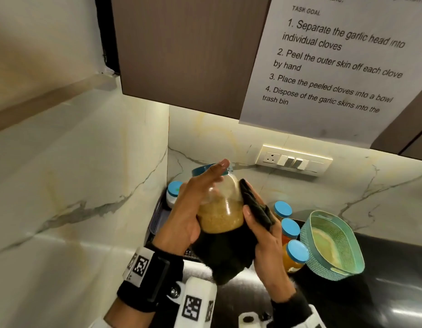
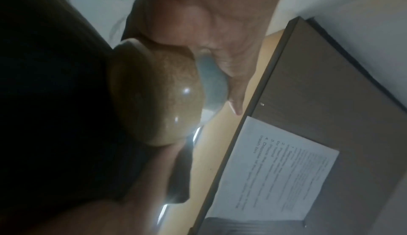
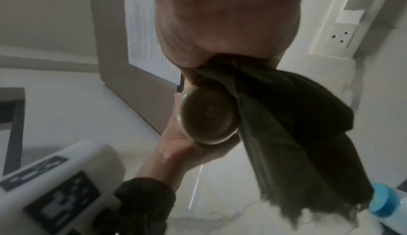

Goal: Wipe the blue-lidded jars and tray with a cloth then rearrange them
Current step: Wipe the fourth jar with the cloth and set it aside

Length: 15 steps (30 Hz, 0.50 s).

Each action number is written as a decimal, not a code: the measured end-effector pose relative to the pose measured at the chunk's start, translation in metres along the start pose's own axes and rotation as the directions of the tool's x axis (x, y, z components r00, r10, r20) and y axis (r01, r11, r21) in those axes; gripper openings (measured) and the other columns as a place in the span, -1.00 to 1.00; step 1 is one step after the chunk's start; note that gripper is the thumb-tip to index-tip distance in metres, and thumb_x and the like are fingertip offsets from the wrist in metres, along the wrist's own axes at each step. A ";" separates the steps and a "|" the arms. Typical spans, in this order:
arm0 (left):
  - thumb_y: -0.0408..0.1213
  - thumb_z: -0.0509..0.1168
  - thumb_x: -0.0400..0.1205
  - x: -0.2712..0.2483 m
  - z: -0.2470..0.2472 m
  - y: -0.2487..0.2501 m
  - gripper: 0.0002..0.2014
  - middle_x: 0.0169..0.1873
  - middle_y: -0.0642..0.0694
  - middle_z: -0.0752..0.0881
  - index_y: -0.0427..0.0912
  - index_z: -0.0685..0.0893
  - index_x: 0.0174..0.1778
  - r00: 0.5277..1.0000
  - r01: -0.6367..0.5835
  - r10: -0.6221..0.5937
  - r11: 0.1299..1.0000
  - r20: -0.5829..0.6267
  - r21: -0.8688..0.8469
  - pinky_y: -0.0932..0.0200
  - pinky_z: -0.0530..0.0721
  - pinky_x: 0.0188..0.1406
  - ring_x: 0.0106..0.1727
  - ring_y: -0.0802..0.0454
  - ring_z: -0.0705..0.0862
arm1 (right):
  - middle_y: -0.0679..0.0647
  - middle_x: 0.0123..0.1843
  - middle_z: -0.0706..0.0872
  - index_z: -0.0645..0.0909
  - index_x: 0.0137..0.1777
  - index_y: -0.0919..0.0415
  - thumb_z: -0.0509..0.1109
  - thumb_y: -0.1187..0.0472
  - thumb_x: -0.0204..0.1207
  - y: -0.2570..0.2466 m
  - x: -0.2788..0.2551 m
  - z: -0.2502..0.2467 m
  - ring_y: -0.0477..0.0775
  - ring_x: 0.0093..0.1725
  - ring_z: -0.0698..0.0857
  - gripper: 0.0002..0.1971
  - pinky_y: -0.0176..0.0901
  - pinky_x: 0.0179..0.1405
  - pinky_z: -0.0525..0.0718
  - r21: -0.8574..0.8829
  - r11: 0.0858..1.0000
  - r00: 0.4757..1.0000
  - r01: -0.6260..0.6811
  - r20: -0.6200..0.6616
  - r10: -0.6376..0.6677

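Observation:
A clear jar with a blue lid (image 1: 220, 209), half full of brown grain, is held up tilted above the counter. My left hand (image 1: 193, 204) grips its left side, with one finger reaching up to the lid. My right hand (image 1: 259, 223) pinches a dark cloth (image 1: 228, 256) and presses it against the jar's right side; the rest hangs below. The right wrist view shows the jar's base (image 3: 207, 116) in the left palm, beside the cloth (image 3: 297, 134). In the left wrist view the jar (image 2: 158, 90) is blurred. A dark tray (image 1: 158, 218) lies in the corner, mostly hidden.
A white blue-lidded jar (image 1: 174, 192) stands on the tray. Three more blue-lidded jars (image 1: 290, 228) stand in a row to the right, next to a teal basket (image 1: 333, 245) on the black counter. A switch panel (image 1: 292, 159) is on the marble wall, under a cabinet.

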<state>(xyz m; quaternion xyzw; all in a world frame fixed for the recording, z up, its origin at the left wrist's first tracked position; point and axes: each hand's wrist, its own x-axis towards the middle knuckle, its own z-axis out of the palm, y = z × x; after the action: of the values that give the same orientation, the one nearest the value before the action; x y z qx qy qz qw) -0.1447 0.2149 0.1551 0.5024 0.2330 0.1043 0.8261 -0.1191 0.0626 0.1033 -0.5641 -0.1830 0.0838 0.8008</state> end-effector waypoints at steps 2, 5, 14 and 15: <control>0.35 0.72 -0.06 0.000 0.002 -0.001 -0.15 0.09 -0.21 0.88 -0.12 0.88 0.06 1.000 -0.010 0.010 1.000 -0.007 -0.009 -0.29 0.80 0.31 0.14 -0.23 0.86 | -0.08 0.10 0.91 0.73 0.30 0.07 0.44 0.18 0.64 -0.004 -0.003 0.010 -0.09 0.16 0.87 -0.74 -0.29 0.05 0.80 -0.051 0.998 0.998 0.046 -0.047 -0.048; 0.21 0.74 0.18 -0.006 0.005 -0.009 -0.35 -0.06 -0.13 0.93 -0.15 0.86 0.05 0.997 -0.076 0.076 0.997 -0.010 -0.002 -0.21 0.84 0.24 0.07 -0.17 0.89 | 0.01 0.11 0.91 0.73 0.34 0.11 0.42 0.10 0.69 -0.017 0.016 0.019 0.04 0.15 0.88 -0.73 -0.15 0.06 0.84 -0.126 0.992 0.999 0.018 -0.038 -0.023; 0.17 0.78 -0.04 0.008 0.000 -0.008 -0.20 0.04 -0.30 0.85 -0.23 0.84 0.03 0.990 -0.134 0.118 0.964 -0.083 -0.229 -0.36 0.79 0.32 0.10 -0.32 0.85 | -0.25 0.76 0.42 0.47 0.68 -0.10 0.22 0.40 0.68 0.004 -0.004 0.032 0.03 0.84 0.25 -0.38 0.03 0.80 0.30 -0.399 0.808 0.896 0.434 0.288 -0.339; 0.17 0.75 -0.04 0.011 -0.003 -0.007 -0.17 0.06 -0.30 0.86 -0.25 0.82 0.07 0.983 -0.152 0.124 0.963 -0.136 -0.221 -0.35 0.79 0.32 0.11 -0.32 0.86 | -0.28 0.79 0.36 0.41 0.71 -0.17 0.23 0.28 0.73 0.016 -0.010 0.030 0.03 0.87 0.15 -0.42 0.08 0.85 0.18 -0.456 0.742 0.869 0.491 0.318 -0.380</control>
<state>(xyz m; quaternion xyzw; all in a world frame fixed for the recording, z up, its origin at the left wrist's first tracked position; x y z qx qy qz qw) -0.1372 0.2177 0.1447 0.4107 0.2332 0.2184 0.8539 -0.1393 0.0911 0.0953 -0.6894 -0.4073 -0.1020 0.5903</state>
